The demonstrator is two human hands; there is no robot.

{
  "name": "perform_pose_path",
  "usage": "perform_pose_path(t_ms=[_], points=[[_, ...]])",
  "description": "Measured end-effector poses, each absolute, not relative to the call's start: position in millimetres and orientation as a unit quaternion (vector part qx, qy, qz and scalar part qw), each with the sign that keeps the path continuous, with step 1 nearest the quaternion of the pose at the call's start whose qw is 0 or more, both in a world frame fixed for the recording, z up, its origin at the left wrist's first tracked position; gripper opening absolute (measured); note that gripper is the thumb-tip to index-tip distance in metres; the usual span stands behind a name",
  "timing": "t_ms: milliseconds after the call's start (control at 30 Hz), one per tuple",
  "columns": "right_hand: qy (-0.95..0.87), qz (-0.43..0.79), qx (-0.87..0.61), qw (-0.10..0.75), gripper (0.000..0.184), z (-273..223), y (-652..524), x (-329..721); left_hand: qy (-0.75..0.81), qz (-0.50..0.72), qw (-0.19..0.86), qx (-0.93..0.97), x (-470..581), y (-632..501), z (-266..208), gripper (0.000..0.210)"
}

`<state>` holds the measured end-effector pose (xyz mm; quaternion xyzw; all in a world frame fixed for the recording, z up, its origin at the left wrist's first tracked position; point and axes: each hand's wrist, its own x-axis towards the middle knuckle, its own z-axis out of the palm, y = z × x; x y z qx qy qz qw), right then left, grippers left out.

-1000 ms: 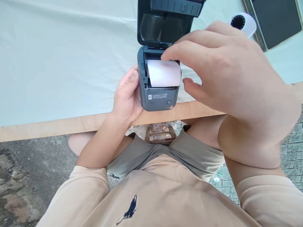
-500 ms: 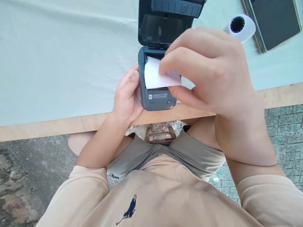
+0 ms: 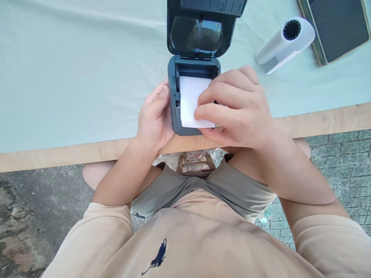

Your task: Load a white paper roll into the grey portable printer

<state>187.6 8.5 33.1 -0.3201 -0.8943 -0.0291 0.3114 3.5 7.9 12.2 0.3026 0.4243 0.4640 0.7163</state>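
A small dark label printer lies at the table's front edge, its lid hinged up and back. My left hand is wrapped round the printer's left side. White label paper extends from the printer's bay over its front, covering the button and sticker there. Between thumb and fingers, my right hand grips the paper's right part. That hand hides the bay's right side.
To the right, a white paper roll with a dark core lies on the pale tablecloth. Beyond it is a dark-screened phone or tablet. The wooden table edge runs in front of my body.
My right hand has moved down toward me and drawn the white paper over the printer's front. The back of the bay and the whole white roll now show. My left hand stays put.
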Motion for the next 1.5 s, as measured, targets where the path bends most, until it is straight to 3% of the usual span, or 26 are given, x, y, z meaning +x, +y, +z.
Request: perform_pose_path(t_ms=[133, 267, 600, 800, 867, 900, 1100, 1233, 1333, 1500], points=[[-0.878, -0.084, -0.316, 0.349, 0.004, 24.8, 4.8, 178.6, 0.43, 0.468, 0.706, 0.312, 2.5, 7.8, 8.9, 0.024], [-0.871, -0.125, -0.312, 0.358, 0.015, 15.8, -0.4, 171.1, 0.424, 0.472, 0.71, 0.305, 2.7, 7.7, 9.7, 0.026], [-0.866, -0.092, -0.288, 0.399, 0.013, 13.5, -0.5, 166.9, 0.409, 0.47, 0.722, 0.301, 3.0, 8.3, 10.6, 0.023], [-0.873, -0.095, -0.297, 0.374, 0.01, 12.4, 1.3, 169.4, 0.346, 0.493, 0.75, 0.272, 2.2, 8.6, 10.1, 0.023], [-0.875, -0.079, -0.29, 0.379, 0.009, 12.3, 2.0, 170.8, 0.313, 0.481, 0.769, 0.283, 0.1, 10.0, 5.9, 0.025], [-0.875, -0.069, -0.286, 0.385, 0.009, 12.1, 2.1, 171.2, 0.294, 0.467, 0.775, 0.309, -1.0, 10.7, 3.1, 0.038], [-0.871, -0.043, -0.276, 0.404, 0.018, 10.8, 3.5, 171.2, 0.366, 0.458, 0.715, 0.38, -3.3, 11.7, -9.7, 0.061], [-0.826, -0.033, -0.285, 0.486, 0.019, 17.4, 13.9, 180.7, 0.383, 0.452, 0.705, 0.389, -3.0, 9.8, -11.5, 0.064], [-0.755, -0.011, -0.372, 0.54, 0.019, 25.3, 21.9, 190.3, 0.378, 0.453, 0.709, 0.387, -3.9, 9.1, -12.7, 0.062], [-0.699, 0.171, -0.466, 0.515, 0.039, 27.0, 24.0, 192.2, 0.368, 0.453, 0.712, 0.391, -4.5, 9.1, -12.3, 0.061]])
